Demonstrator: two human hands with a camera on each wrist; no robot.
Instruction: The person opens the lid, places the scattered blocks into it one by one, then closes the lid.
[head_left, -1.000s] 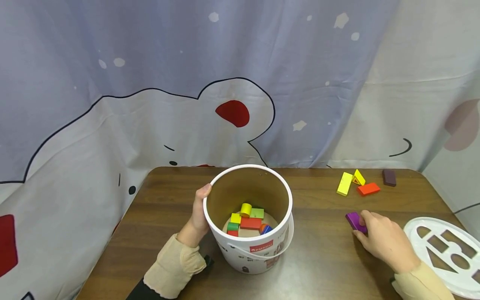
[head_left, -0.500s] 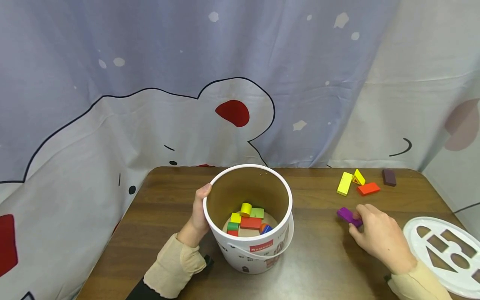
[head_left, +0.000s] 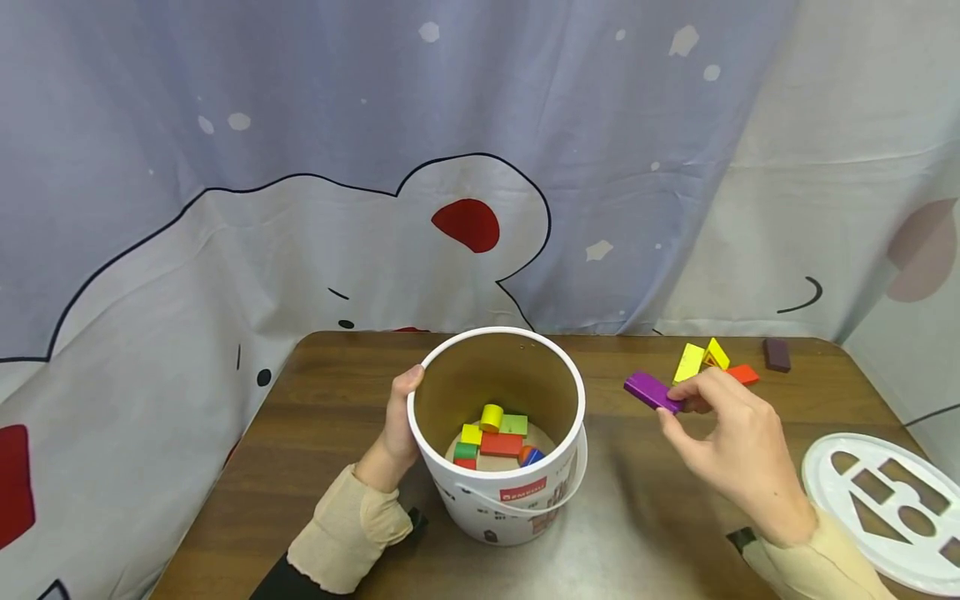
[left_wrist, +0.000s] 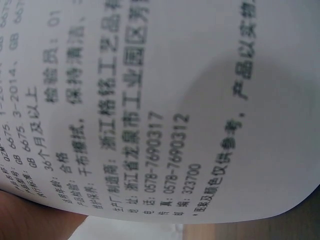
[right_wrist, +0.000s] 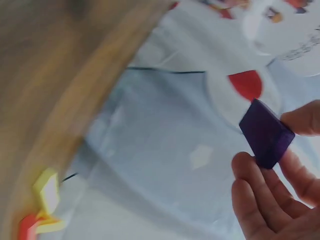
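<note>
My left hand grips the left rim of a white bucket, thumb at the edge; the printed bucket wall fills the left wrist view. Inside lie several toy blocks, among them a red block, a yellow cylinder and a light green block. To the right of the bucket, my right hand pinches a purple block by one end, raised above the table. The right wrist view also shows the purple block between thumb and fingers.
At the back right lie a yellow block, a yellow triangle, a red block partly behind my hand, and a dark block. A white lid with cut-out shapes lies at the right. A curtain hangs behind the table.
My right hand has lifted the purple block off the table and moved it left and away from me, toward the bucket. The left hand and bucket stay in place.
</note>
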